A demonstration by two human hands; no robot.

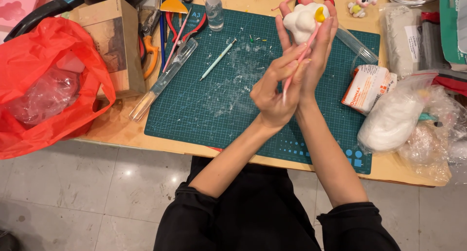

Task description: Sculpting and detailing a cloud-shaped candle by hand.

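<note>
My right hand (pixel 318 56) is raised over the green cutting mat (pixel 204 105), fingers wrapped around a white clay figure (pixel 300 18) with a small yellow piece on top. Just below and left of it, my left hand (pixel 273 93) pinches a thin pink modelling tool (pixel 297 66). The tool's tip reaches up to the figure near the yellow piece. White clay crumbs are smeared across the middle of the mat.
A pale blue-green tool (pixel 217 60), a clear plastic tube (pixel 165 78) and a spray bottle (pixel 214 8) lie on the mat. A cardboard box (pixel 114 42) and red plastic bag (pixel 44 85) are left; clay packs (pixel 367 88) and plastic bags (pixel 396 119) right.
</note>
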